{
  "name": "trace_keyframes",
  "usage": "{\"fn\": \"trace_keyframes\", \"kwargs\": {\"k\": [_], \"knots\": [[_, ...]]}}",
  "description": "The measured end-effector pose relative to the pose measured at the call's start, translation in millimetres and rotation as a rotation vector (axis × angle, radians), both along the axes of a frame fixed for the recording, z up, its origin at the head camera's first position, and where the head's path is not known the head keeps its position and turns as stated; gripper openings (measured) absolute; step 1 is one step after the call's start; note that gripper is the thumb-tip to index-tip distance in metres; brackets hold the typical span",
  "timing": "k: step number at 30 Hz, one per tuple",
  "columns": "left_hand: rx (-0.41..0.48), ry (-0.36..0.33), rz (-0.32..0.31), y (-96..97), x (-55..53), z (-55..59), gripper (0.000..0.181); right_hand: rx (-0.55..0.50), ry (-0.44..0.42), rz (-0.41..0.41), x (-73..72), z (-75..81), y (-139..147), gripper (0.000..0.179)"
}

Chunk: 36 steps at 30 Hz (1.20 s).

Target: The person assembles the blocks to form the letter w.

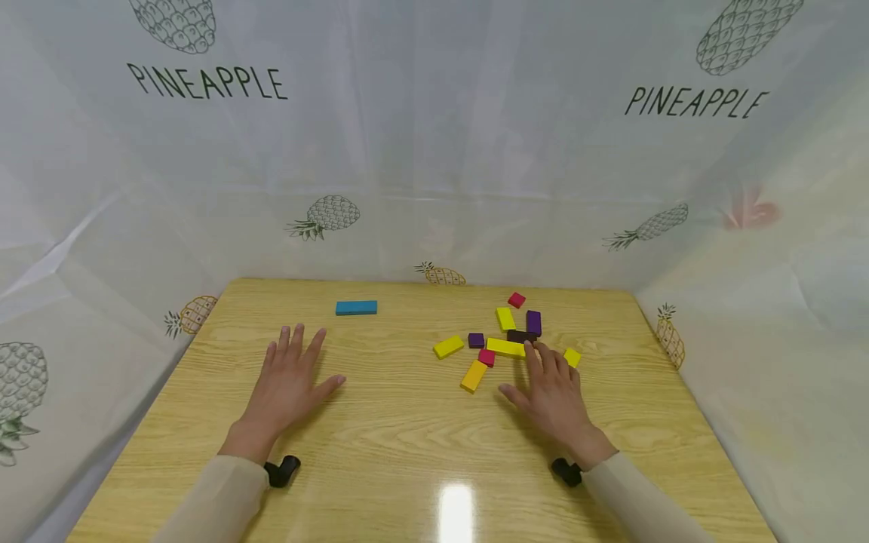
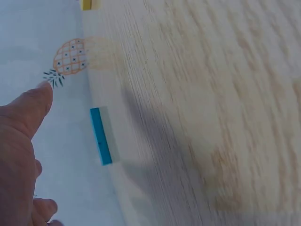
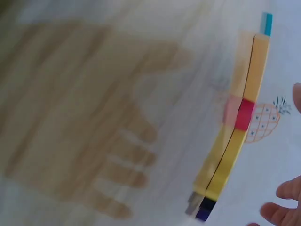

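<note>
My left hand [image 1: 285, 388] is spread with straight fingers over the left side of the table, holding nothing. Beyond its fingertips lies a blue block [image 1: 356, 308], which also shows in the left wrist view [image 2: 101, 136]. My right hand [image 1: 557, 400] has its fingers loosely extended and grips nothing. Its fingertips overlap the right end of a long yellow block [image 1: 504, 348] in the head view. Around that block lie a black block [image 1: 520, 336], a red cube [image 1: 486, 357], an orange block [image 1: 474, 376] and a small purple block [image 1: 477, 341].
Farther out are a yellow block [image 1: 448, 347] to the left, another yellow block [image 1: 505, 318], a purple block [image 1: 533, 323] and a red piece [image 1: 517, 300] behind. A yellow piece [image 1: 572, 357] sits right of my right hand. A pineapple-print curtain [image 1: 434, 151] encloses the wooden table [image 1: 394, 467].
</note>
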<state>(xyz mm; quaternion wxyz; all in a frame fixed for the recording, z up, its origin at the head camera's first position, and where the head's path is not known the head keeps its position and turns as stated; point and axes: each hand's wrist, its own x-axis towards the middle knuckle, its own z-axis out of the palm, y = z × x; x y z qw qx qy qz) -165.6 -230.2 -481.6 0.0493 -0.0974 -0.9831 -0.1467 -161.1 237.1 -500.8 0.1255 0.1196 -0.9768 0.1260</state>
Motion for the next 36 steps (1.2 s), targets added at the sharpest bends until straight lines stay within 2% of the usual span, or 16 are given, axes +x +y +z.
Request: {"fn": "trace_keyframes", "kwargs": {"k": [9,15,20,31,36], "knots": [[0.018,-0.017,-0.016,4.7,-8.5,-1.5,0.09,0.086,0.044,0.124,-12.6,3.5,-28,0.078],[0.01,-0.028,-0.021,9.4,-15.5,-3.0,0.086,0.082,0.023,0.204,-20.4,5.7,-44,0.058],[0.01,-0.042,-0.027,14.4,-19.3,-5.1,0.085,0.114,0.026,0.237,-20.9,2.6,-50,0.04],[0.033,-0.05,-0.04,16.7,-26.8,-8.3,0.082,0.155,0.055,0.262,-21.8,-6.4,-52,0.038],[0.024,-0.03,-0.057,17.0,-40.9,-7.1,0.078,0.148,0.068,0.266,-22.5,-6.1,-50,0.037]]}}
